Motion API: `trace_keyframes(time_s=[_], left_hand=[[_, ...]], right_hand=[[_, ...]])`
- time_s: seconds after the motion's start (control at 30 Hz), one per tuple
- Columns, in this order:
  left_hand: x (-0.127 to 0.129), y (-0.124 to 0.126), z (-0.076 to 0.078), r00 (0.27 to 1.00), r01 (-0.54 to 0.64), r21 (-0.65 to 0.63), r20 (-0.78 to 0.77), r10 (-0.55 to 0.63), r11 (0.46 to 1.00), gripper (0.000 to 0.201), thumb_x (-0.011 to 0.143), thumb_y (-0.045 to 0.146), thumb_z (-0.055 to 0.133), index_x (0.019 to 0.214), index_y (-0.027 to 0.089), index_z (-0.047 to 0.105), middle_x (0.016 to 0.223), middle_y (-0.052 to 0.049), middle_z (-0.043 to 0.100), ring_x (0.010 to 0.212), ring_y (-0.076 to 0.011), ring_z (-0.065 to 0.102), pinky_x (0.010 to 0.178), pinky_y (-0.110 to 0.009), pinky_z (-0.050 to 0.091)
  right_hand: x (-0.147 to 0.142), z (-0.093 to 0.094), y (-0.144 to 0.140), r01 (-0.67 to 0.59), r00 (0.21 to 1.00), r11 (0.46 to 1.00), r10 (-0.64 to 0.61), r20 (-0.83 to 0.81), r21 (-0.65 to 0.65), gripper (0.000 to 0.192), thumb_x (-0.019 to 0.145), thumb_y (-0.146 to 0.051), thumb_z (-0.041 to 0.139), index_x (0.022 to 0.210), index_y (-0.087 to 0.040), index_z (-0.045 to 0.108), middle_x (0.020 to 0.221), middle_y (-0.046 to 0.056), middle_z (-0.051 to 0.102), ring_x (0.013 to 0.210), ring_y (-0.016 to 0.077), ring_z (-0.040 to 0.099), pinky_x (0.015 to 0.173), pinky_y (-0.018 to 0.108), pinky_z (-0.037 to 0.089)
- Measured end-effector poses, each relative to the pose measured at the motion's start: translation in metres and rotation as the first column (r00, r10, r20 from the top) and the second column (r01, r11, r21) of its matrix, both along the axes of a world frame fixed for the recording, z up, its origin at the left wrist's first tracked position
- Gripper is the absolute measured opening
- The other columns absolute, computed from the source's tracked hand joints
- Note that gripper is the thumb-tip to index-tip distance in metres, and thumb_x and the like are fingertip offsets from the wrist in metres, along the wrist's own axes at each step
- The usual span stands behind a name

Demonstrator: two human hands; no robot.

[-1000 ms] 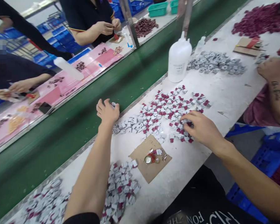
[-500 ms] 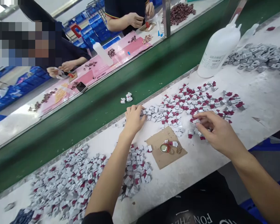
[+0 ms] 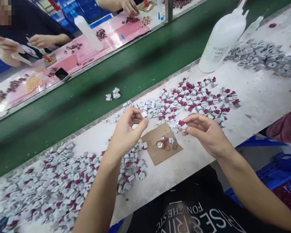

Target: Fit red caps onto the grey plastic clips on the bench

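A green conveyor strip (image 3: 87, 97) separates pale benches (image 3: 262, 94), blue crates (image 3: 88, 11) beyond.

A black shirt (image 3: 181, 195) carries white lettering (image 3: 196, 208), its smaller line nearer the bench (image 3: 181, 165) than the large letters (image 3: 213, 218). Forearms (image 3: 105, 183), left hand (image 3: 124, 132) and right hand (image 3: 207, 132) are bare.

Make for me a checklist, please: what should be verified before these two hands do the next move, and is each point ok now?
1. Right hand has a grip on the two-tone piece: ok, it is pinched.
2. Left hand has a grip on the pale piece: cannot tell, contact is unclear.
3. Cardboard is bare: not ok, a round shiny object and a grey block lie on it.
4. White bottle stands on its base: ok.
5. Small cluster on the green belt is clear of both hands: ok.
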State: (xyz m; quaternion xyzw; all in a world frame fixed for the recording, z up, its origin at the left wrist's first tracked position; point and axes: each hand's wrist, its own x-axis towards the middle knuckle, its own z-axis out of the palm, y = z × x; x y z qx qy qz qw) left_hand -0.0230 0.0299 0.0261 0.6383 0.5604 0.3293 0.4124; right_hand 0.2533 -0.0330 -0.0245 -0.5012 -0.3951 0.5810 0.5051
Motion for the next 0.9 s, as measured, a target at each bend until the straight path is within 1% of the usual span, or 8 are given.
trace_keyframes(time_s=[0.17, 0.27, 0.37, 0.47, 0.57, 0.7, 0.8, 0.9], left_hand=[[0.013, -0.054, -0.004, 0.941, -0.020, -0.212, 0.326, 0.090, 0.977, 0.017, 0.092, 0.023, 0.084, 0.099, 0.023, 0.069, 0.095, -0.003, 0.074, 0.088, -0.0185, 0.067, 0.079, -0.032, 0.054], [0.011, -0.088, -0.010, 0.858, -0.027, -0.337, 0.476, 0.195, 0.941, 0.016, 0.094, 0.019, 0.084, 0.107, 0.024, 0.076, 0.094, -0.003, 0.076, 0.088, -0.0169, 0.069, 0.078, -0.028, 0.054], [0.009, -0.112, -0.017, 0.805, -0.064, -0.378, 0.528, 0.271, 0.924, 0.022, 0.094, 0.015, 0.084, 0.114, 0.025, 0.081, 0.094, -0.002, 0.078, 0.088, -0.0151, 0.069, 0.075, -0.024, 0.053], [0.010, -0.123, -0.025, 0.733, -0.060, -0.423, 0.596, 0.328, 0.904, 0.028, 0.093, 0.012, 0.081, 0.116, 0.027, 0.083, 0.087, -0.001, 0.076, 0.085, -0.0143, 0.069, 0.074, -0.022, 0.052], [0.013, -0.126, -0.034, 0.674, -0.063, -0.466, 0.632, 0.382, 0.883, 0.022, 0.090, 0.013, 0.082, 0.108, 0.026, 0.086, 0.085, -0.001, 0.074, 0.081, -0.0138, 0.066, 0.072, -0.022, 0.053], [0.013, -0.129, -0.042, 0.704, -0.122, -0.462, 0.584, 0.405, 0.878, 0.014, 0.090, 0.019, 0.086, 0.103, 0.024, 0.089, 0.096, -0.004, 0.077, 0.085, -0.0139, 0.065, 0.075, -0.023, 0.054], [0.011, -0.132, -0.046, 0.726, -0.149, -0.443, 0.558, 0.402, 0.884, 0.025, 0.091, 0.016, 0.087, 0.114, 0.027, 0.089, 0.099, -0.004, 0.079, 0.091, -0.0142, 0.067, 0.077, -0.022, 0.055], [0.007, -0.134, -0.048, 0.706, -0.149, -0.422, 0.588, 0.395, 0.894, 0.034, 0.094, 0.014, 0.084, 0.124, 0.031, 0.087, 0.094, -0.001, 0.078, 0.087, -0.0137, 0.068, 0.077, -0.023, 0.056]], right_hand=[[-0.013, 0.002, -0.009, -0.082, 0.996, 0.996, 0.083, -0.028, 0.031, 0.018, 0.090, -0.031, 0.097, 0.106, -0.031, 0.089, 0.110, 0.004, 0.087, 0.105, 0.0236, 0.084, 0.090, 0.035, 0.073], [-0.018, 0.005, -0.019, -0.133, 0.987, 0.989, 0.126, 0.102, 0.059, 0.014, 0.097, -0.030, 0.092, 0.111, -0.032, 0.089, 0.113, 0.005, 0.088, 0.108, 0.0256, 0.085, 0.096, 0.041, 0.073], [-0.020, 0.006, -0.030, -0.208, 0.947, 0.974, 0.176, 0.268, 0.095, 0.015, 0.103, -0.026, 0.084, 0.115, -0.033, 0.090, 0.119, 0.005, 0.087, 0.114, 0.0267, 0.083, 0.098, 0.043, 0.071], [-0.024, 0.002, -0.036, -0.293, 0.883, 0.948, 0.220, 0.416, 0.120, 0.020, 0.105, -0.021, 0.079, 0.115, -0.032, 0.091, 0.122, 0.007, 0.085, 0.117, 0.0276, 0.082, 0.092, 0.041, 0.070], [-0.032, -0.002, -0.037, -0.346, 0.833, 0.928, 0.238, 0.499, 0.137, 0.020, 0.106, -0.018, 0.077, 0.116, -0.030, 0.090, 0.120, 0.008, 0.084, 0.110, 0.0275, 0.083, 0.081, 0.039, 0.070], [-0.041, -0.003, -0.035, -0.369, 0.807, 0.915, 0.228, 0.544, 0.164, 0.018, 0.106, -0.015, 0.075, 0.114, -0.026, 0.087, 0.116, 0.008, 0.085, 0.105, 0.0267, 0.083, 0.080, 0.037, 0.069], [-0.043, -0.004, -0.034, -0.380, 0.775, 0.908, 0.209, 0.596, 0.176, 0.018, 0.105, -0.013, 0.075, 0.112, -0.025, 0.086, 0.116, 0.009, 0.085, 0.108, 0.0277, 0.083, 0.080, 0.037, 0.069], [-0.043, -0.004, -0.034, -0.387, 0.755, 0.905, 0.200, 0.624, 0.178, 0.019, 0.104, -0.011, 0.075, 0.112, -0.024, 0.086, 0.115, 0.009, 0.086, 0.107, 0.0276, 0.083, 0.081, 0.038, 0.070]])
